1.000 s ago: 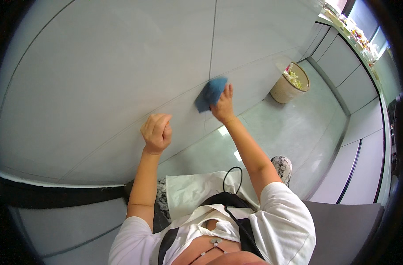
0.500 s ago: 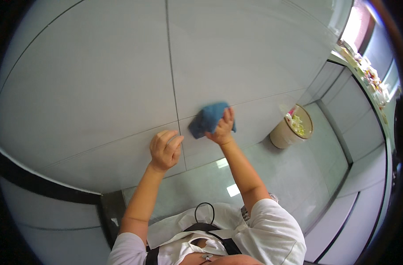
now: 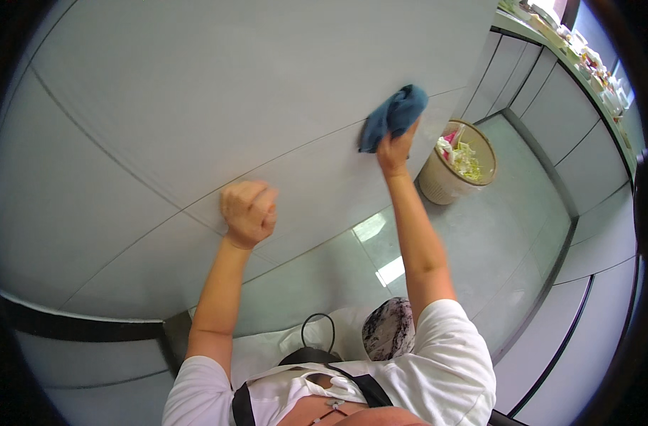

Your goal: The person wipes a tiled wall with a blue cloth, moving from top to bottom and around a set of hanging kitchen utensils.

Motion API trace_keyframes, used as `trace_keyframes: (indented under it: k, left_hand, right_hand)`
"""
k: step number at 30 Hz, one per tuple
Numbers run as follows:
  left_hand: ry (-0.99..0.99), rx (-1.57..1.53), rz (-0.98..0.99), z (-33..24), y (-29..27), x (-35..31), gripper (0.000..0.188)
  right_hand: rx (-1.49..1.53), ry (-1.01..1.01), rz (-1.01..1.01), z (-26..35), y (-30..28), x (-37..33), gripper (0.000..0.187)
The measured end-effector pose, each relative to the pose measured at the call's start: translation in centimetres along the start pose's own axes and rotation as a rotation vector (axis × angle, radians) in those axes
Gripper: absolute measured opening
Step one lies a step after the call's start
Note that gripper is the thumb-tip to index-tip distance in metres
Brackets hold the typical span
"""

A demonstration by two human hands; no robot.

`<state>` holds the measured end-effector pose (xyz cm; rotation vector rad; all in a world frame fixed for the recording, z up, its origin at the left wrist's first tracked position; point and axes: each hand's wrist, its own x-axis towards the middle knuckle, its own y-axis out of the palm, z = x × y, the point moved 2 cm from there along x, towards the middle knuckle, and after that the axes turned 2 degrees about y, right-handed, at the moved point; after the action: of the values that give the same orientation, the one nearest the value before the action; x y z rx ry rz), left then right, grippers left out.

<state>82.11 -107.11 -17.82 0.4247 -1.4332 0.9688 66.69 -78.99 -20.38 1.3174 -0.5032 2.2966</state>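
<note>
My right hand (image 3: 395, 150) presses a folded blue cloth (image 3: 395, 117) against the pale tiled wall (image 3: 303, 78), close to its right end. The cloth lies along a thin horizontal joint line, and part of my fingers is hidden behind its folds. My left hand (image 3: 249, 211) is at the wall lower down and further left, its fingers curled in and slightly blurred. Nothing shows in that hand. Whether it touches the tile I cannot tell.
A cream waste bin (image 3: 445, 174) with scraps and green leafy bits stands on the glossy floor (image 3: 480, 234), just right of the cloth. White cabinets (image 3: 586, 121) run along the right, under a counter (image 3: 586, 74) crowded with small items. A dark-edged panel (image 3: 75, 319) sits lower left.
My right hand and the cloth have moved up and to the right along the wall. My left hand has shifted slightly left and its fingers have curled in more. The view has turned somewhat.
</note>
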Motion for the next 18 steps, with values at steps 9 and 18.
trace_keyframes:
  k: [9,18]
  left_hand:
    - [0.051,-0.032,0.049,-2.9,5.6,4.7,0.015]
    - [0.105,0.147,0.078,-1.5,3.0,6.4,0.014]
  right_hand:
    - [-0.157,-0.327,0.033,0.3,-0.5,0.6,0.057]
    - [0.133,0.314,-0.284,-9.0,-7.6,7.8,0.044]
